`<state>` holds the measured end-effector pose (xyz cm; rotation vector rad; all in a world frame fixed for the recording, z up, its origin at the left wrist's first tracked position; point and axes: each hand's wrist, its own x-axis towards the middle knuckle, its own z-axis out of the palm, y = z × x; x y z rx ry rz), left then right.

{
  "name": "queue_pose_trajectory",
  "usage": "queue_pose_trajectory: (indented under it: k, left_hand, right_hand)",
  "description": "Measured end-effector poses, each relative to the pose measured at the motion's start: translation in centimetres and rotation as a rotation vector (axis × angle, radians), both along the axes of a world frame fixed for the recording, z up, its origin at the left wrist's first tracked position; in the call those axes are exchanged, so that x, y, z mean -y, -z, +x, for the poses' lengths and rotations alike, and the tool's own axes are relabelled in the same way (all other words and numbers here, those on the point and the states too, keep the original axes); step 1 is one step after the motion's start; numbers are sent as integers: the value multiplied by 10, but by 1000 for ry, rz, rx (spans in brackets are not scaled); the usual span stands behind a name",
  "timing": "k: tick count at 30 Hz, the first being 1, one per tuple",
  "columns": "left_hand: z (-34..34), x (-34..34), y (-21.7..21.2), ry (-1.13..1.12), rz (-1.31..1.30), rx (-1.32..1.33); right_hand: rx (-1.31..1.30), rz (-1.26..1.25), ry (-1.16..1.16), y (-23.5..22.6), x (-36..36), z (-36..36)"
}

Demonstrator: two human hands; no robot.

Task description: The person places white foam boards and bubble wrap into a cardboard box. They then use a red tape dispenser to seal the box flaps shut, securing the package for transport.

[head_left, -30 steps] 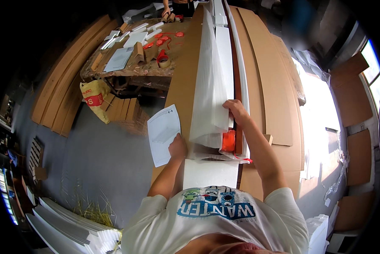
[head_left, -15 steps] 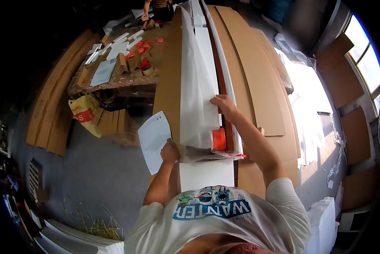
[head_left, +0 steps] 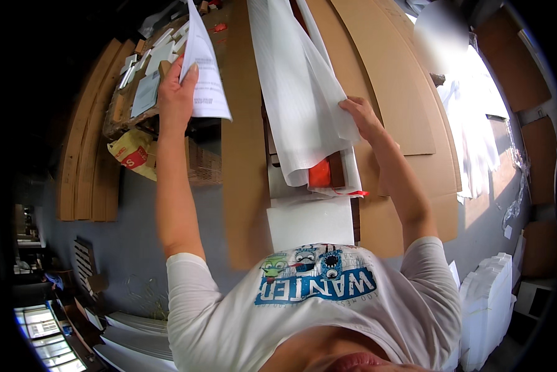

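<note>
My left hand (head_left: 178, 93) is raised over the near edge of the workbench, fingers closed on a printed paper sheet (head_left: 206, 84). With my right hand (head_left: 361, 116) I pinch the right edge of a thin white foam sheet (head_left: 294, 87). The foam sheet lies loosely over a long pack on cardboard and hides most of it. From under its near end peek a red packet (head_left: 320, 174) and a dark brown piece (head_left: 336, 168). A white foam block (head_left: 309, 224) sits at the pack's near end, close to my body.
Flat cardboard (head_left: 408, 105) spreads right of the pack, and another strip (head_left: 240, 173) runs along its left. The workbench (head_left: 114, 124) at far left holds white pieces. A yellow bag (head_left: 129, 152) hangs below it. White foam slabs (head_left: 486, 310) stand at lower right.
My left hand has moved forward and up with the paper. My right hand has drawn the foam sheet rightward, so it now covers the brown piece and part of the red packet.
</note>
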<state>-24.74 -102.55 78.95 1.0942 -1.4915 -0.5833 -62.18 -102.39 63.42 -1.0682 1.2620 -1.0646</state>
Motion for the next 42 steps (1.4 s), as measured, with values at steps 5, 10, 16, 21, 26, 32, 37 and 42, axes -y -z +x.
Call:
queue_pose_trajectory:
  k: [5,10,16,21,26,32,37,42]
  left_hand:
    - [-61,52,15,331,13,-880]
    - [-116,108,108,405,381,-1064]
    - [-82,138,140,136,714,-741]
    - [-66,128,123,214,694,-628]
    - [-64,117,145,259,601,-898]
    - [-67,119,165,336,536,-972]
    - [-74,116,156,89,711,-654]
    - [-79,128,143,-169,371,542]
  right_hand:
    - [23,-110,84,5,-21,19]
    - [108,-113,90,10,-33,21]
    - [194,-36,25,8,-47,28]
    - [-436,-163,130,-22,-49,33]
    - [-1066,-321,76,-56,-40,68]
    - [-882,-129,151,-22,10,36]
    - [-191,101,181,8,0,-10]
    - [-230,-25,128,30,-23,-6]
